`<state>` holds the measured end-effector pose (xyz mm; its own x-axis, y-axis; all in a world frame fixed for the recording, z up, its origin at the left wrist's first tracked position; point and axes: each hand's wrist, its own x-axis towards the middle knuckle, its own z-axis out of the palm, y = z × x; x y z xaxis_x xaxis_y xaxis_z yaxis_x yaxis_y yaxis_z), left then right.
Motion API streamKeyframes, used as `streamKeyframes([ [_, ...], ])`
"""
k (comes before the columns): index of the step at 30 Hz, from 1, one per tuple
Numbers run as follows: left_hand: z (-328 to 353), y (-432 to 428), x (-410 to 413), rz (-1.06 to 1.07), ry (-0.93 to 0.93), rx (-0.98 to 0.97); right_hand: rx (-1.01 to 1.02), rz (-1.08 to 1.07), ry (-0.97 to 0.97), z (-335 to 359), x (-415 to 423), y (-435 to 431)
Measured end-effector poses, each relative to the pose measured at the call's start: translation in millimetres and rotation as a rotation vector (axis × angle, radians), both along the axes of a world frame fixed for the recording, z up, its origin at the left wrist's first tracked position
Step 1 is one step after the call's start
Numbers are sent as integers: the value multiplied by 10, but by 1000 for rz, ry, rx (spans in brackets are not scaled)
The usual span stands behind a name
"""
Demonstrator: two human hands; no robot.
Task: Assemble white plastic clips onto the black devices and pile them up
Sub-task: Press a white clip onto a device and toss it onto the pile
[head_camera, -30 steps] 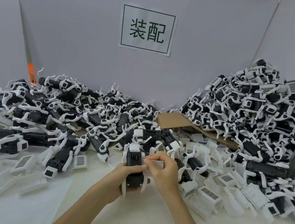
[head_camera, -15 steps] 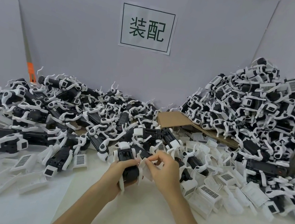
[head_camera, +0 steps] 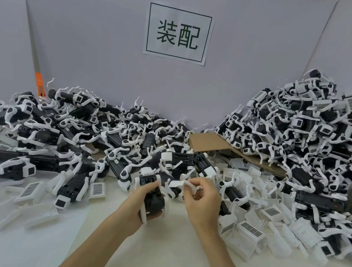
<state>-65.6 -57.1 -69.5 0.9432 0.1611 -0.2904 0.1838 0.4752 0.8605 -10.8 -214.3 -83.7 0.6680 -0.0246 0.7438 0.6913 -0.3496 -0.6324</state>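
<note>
The black device [head_camera: 154, 199] is partly covered by the left hand [head_camera: 137, 202]. The white clip [head_camera: 177, 183] is half hidden inside the right hand [head_camera: 203, 203]. The tall pile [head_camera: 298, 135] is cut off by the frame's right edge.

Two hands [head_camera: 141, 201] [head_camera: 203, 204], one sign [head_camera: 177, 33], countless devices [head_camera: 304, 141]

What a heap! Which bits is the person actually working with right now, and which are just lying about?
In the job: left hand holding a black device; right hand pinching a white clip beside it.
Lying about: tall pile at right; low heap at left; cardboard; wall sign.
</note>
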Motion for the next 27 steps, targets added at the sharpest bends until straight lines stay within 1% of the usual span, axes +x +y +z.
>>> streamKeyframes([
  [3,24,-70,-48,-133,-1,-36,37,11,-36,-4,-12,20],
  [5,35,-117,-71,-225,-8,-37,14,34,-37,-16,-15,39],
  [7,40,-141,-82,-267,-21,-21,-19,73,-26,-27,-28,56],
  [11,53,-129,-82,-278,-40,28,-50,129,31,-31,-58,63],
  [15,71,-136,-85,-270,-35,27,-73,153,47,-18,-78,62],
  [19,95,-147,-83,-260,-69,6,-46,184,-19,2,-120,83],
  [23,99,-174,-84,-257,-67,24,37,105,-64,34,-153,105],
  [25,83,-183,-81,-256,-69,68,24,148,-38,34,-167,103],
  [27,48,-177,-65,-260,-89,89,-53,236,-4,22,-193,113],
])
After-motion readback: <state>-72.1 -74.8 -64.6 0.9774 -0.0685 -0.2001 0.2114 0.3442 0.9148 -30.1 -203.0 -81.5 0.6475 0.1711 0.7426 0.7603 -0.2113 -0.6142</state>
